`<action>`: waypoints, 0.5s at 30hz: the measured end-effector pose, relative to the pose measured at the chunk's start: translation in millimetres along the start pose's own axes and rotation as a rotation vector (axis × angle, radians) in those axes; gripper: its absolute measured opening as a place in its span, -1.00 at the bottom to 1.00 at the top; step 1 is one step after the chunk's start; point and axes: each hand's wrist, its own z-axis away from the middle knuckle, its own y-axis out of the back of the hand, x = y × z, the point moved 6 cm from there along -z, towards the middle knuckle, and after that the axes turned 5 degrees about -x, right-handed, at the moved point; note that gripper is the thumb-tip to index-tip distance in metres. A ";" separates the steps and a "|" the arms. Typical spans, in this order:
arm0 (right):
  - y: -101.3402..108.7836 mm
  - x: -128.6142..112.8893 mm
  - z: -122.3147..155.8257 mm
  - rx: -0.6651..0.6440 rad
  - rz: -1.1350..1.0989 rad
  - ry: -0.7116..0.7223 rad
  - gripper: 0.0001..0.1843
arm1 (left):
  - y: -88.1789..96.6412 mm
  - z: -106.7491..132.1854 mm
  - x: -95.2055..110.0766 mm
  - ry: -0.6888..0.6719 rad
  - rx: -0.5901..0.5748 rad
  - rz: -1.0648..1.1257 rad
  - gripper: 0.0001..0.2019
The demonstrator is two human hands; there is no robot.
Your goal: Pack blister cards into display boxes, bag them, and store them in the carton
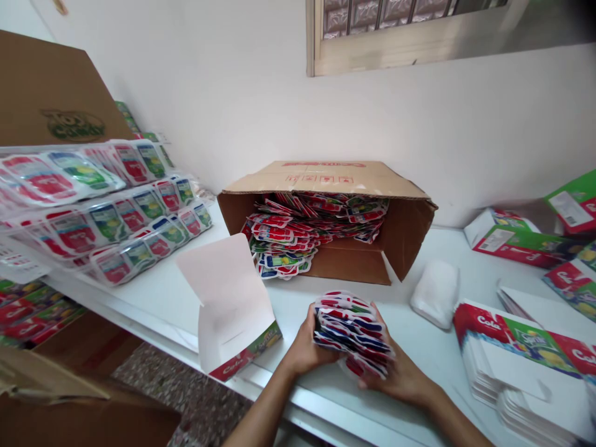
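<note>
Between my two hands is a thick stack of candy packets (pixel 349 335), edges facing up, held just above the white table. My left hand (pixel 307 347) is closed on the stack's left side, and my right hand (pixel 400 372) grips its right side, slightly blurred. To the left stands an open display box (pixel 237 316) with a white inside and a Cola and Sprite printed front; its inside looks bare. Behind the stack, a cardboard carton (pixel 326 177) lies on its side, its mouth facing me, with many loose red, green and blue packets (pixel 284 239) spilling forward.
At right lie flat printed box blanks (pixel 526 347), a white wrapped bundle (pixel 435 293) and folded display boxes (pixel 516 239). Strips of packets in clear plastic (pixel 116 217) are piled at left. Below the table's edge (pixel 139 329) is another brown carton (pixel 84 397).
</note>
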 end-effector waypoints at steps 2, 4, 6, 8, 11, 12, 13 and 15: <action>0.0 -5.3 -5.5 0.077 -0.069 0.013 0.25 | -1.8 0.3 2.7 -0.011 -0.013 0.044 -0.07; 1.5 -13.8 -11.9 0.105 -0.090 0.064 0.11 | -3.1 1.6 7.1 -0.034 -0.021 0.089 -0.08; 5.0 -19.3 -17.1 0.112 -0.047 0.114 0.00 | -2.5 3.3 9.4 -0.045 0.013 0.098 -0.12; 7.7 -17.1 -20.8 0.098 -0.016 0.120 -0.12 | -2.1 4.5 7.4 -0.024 0.059 0.093 -0.19; 8.0 -10.4 -24.4 0.050 -0.026 0.107 -0.26 | -4.6 4.7 2.5 0.015 0.104 0.116 -0.27; 8.4 -10.2 -25.5 0.042 -0.036 0.095 -0.30 | -5.2 4.9 2.7 0.023 0.128 0.125 -0.27; 9.3 -11.9 -26.9 0.039 -0.051 0.079 -0.33 | -5.2 5.5 4.6 0.030 0.159 0.134 -0.26; 11.6 -22.4 -32.2 0.019 -0.108 0.033 -0.38 | -3.1 7.7 14.3 0.050 0.228 0.148 -0.28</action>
